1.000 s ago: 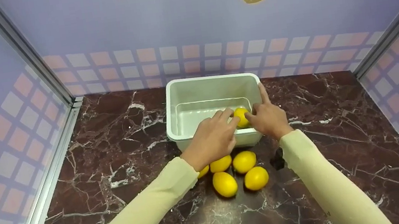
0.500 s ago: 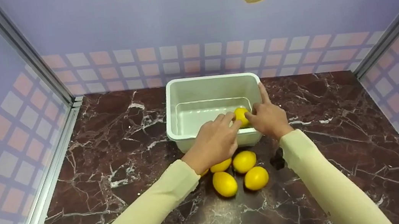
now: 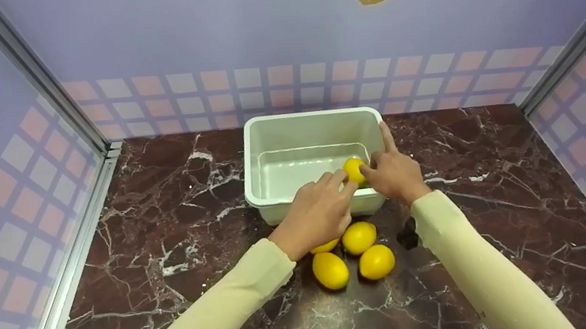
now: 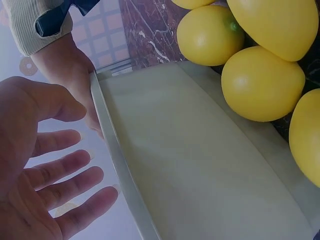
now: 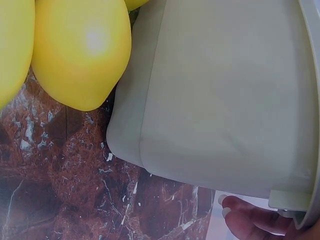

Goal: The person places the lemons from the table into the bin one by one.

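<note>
A pale plastic bin (image 3: 314, 113) stands near the back wall, with one yellow lemon (image 3: 354, 172) inside its front right corner. My left hand (image 3: 317, 212) is over the bin's front rim, its fingertips close beside that lemon. In the left wrist view, the fingers of this hand (image 4: 62, 175) are spread and loosely bent, holding nothing. My right hand (image 3: 399, 173) grips the bin's right rim, its thumb inside by the lemon and its index finger stretched along the edge. Fingers of the right hand (image 5: 250, 220) show below the rim outside the bin in the right wrist view.
In front of the bin, several more lemons (image 3: 331, 270) lie together on the dark red marbled table (image 3: 205, 312), one partly hidden by the left hand. A purple wall (image 3: 286, 29) with a tile pattern rises behind, and side panels stand left and right.
My left hand has drawn back a little from the lemon, toward the bin's front rim. The lemon, the bin and the right hand have stayed in place.
</note>
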